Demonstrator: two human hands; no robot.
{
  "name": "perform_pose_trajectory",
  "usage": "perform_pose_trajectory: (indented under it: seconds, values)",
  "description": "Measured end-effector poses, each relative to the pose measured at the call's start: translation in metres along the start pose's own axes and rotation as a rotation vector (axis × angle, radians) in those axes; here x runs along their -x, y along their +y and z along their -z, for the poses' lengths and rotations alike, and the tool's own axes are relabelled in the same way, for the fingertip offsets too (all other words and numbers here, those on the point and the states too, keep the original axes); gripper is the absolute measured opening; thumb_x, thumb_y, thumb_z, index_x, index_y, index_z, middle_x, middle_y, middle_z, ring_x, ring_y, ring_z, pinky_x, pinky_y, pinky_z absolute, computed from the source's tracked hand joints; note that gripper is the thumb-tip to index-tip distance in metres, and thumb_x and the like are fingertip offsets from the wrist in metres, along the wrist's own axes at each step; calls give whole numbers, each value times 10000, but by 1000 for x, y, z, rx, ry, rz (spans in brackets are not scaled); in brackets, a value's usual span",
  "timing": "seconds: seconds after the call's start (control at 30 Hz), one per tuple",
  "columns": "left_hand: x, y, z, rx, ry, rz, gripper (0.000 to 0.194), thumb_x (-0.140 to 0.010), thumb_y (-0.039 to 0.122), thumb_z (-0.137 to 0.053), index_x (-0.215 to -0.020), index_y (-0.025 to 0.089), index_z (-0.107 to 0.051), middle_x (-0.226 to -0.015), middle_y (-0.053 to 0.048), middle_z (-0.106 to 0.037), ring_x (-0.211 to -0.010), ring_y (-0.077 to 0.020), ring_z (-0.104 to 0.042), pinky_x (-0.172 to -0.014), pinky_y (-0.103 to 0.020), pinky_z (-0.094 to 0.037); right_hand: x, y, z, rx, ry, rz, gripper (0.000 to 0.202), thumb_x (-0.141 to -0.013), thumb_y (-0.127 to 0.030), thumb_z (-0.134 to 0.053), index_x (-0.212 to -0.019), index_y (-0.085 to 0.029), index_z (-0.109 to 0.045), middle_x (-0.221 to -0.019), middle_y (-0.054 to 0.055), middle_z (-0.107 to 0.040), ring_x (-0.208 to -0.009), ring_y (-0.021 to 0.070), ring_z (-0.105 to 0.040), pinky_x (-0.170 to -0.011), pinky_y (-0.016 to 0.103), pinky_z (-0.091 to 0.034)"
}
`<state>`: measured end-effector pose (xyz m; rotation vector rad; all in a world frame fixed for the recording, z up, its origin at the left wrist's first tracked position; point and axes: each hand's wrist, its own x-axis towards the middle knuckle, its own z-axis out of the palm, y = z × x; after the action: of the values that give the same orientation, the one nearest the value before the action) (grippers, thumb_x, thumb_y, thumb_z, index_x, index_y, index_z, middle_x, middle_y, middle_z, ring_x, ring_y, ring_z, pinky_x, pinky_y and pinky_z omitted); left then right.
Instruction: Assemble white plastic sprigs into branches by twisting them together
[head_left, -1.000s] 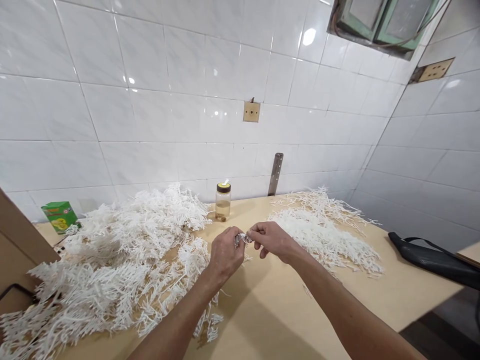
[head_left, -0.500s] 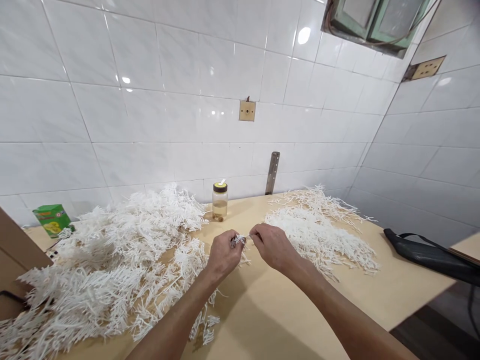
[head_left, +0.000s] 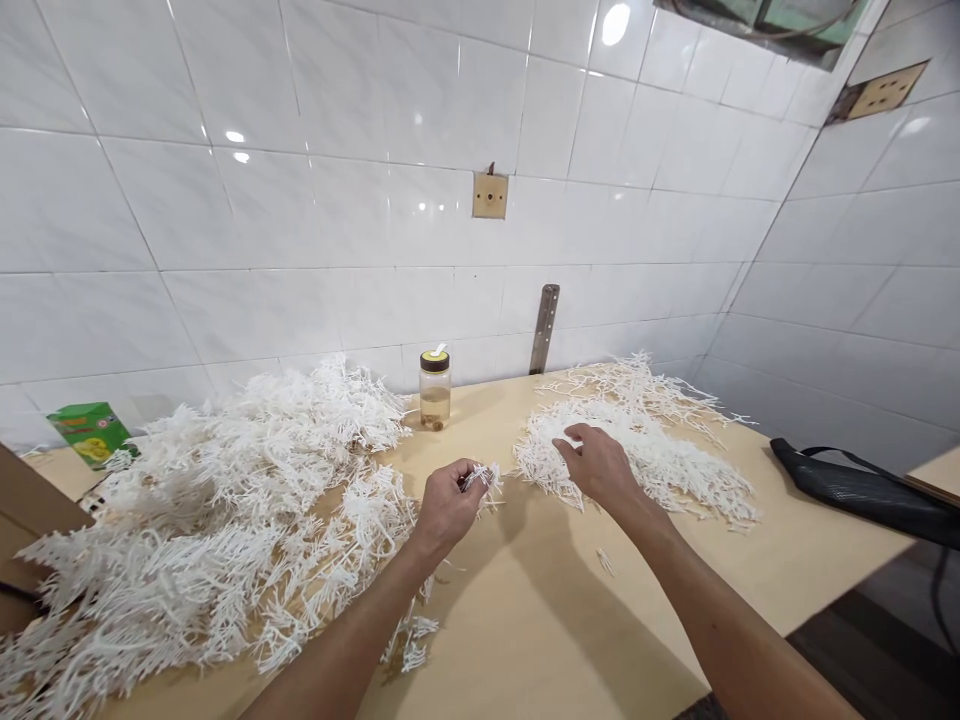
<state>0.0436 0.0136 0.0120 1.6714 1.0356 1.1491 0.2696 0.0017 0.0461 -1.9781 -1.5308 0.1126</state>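
Observation:
My left hand [head_left: 452, 503] is closed on a small tuft of white branched plastic sprigs [head_left: 484, 478], whose thin tips stick out past the thumb. Over the near left edge of the right-hand pile of white sprigs [head_left: 660, 470] hovers my right hand [head_left: 598, 462], thumb and fingers apart, with nothing seen in it. To the left spreads a larger, bushier heap of white branched sprigs [head_left: 247, 490], reaching close to my left wrist. A few loose white bits [head_left: 604, 562] lie on the table beneath my right forearm.
A clear jar with a dark and yellow lid [head_left: 435, 392] stands near the tiled wall, part-filled with liquid. A green box [head_left: 91, 433] is at the far left. On the right lies a black bag [head_left: 847, 490] by the edge of the tan table [head_left: 540, 620].
My right hand has come away from the left, moved right to the smaller pile, and its fingers have opened. My left hand stays closed on the tuft. The view has tilted slightly downward.

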Motion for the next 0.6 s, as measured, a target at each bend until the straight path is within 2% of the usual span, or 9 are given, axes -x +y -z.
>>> perform_pose_trajectory:
  seconds: [0.07, 0.13, 0.27, 0.43, 0.6]
  values:
    - [1, 0, -1, -12, 44, -18, 215, -776, 362, -580, -720, 165, -648, -589, 38, -509, -550, -104, -412, -544, -222, -315, 12, -17, -1, -225, -190, 15, 301, -922, -426, -487, -902, -180, -660, -774, 56, -679, -543, 152, -640, -511, 245, -423]
    - [3, 1, -2, -58, 102, -41, 201, -779, 348, -578, -714, 170, -642, -596, 33, -526, -563, -109, -431, -557, -222, -333, 24, -37, -5, -387, -322, 73, 328, -888, -483, -534, -887, -188, -678, -737, 25, -672, -438, 112, -600, -451, 224, -405]
    - [5, 2, -2, -166, 183, -72, 151, -785, 294, -565, -734, 178, -648, -605, 23, -559, -579, -122, -467, -575, -228, -355, 34, -61, -16, -462, -393, 93, 273, -853, -421, -591, -818, -169, -689, -691, 12, -655, -403, 93, -591, -406, 198, -383]
    - [2, -2, -1, -214, 215, -54, 146, -793, 294, -563, -741, 184, -643, -633, 17, -582, -589, -126, -474, -582, -232, -364, 28, -62, -31, -460, -396, 119, 201, -881, -293, -524, -802, -173, -665, -685, 8, -641, -487, 118, -617, -437, 205, -407]
    - [-2, -9, 1, -195, 171, 37, 216, -790, 340, -567, -640, 188, -542, -544, 50, -462, -533, -107, -390, -522, -226, -294, 30, -64, -52, -108, -168, 364, 201, -929, -175, -443, -838, -167, -622, -801, 69, -665, -741, 183, -625, -667, 274, -438]
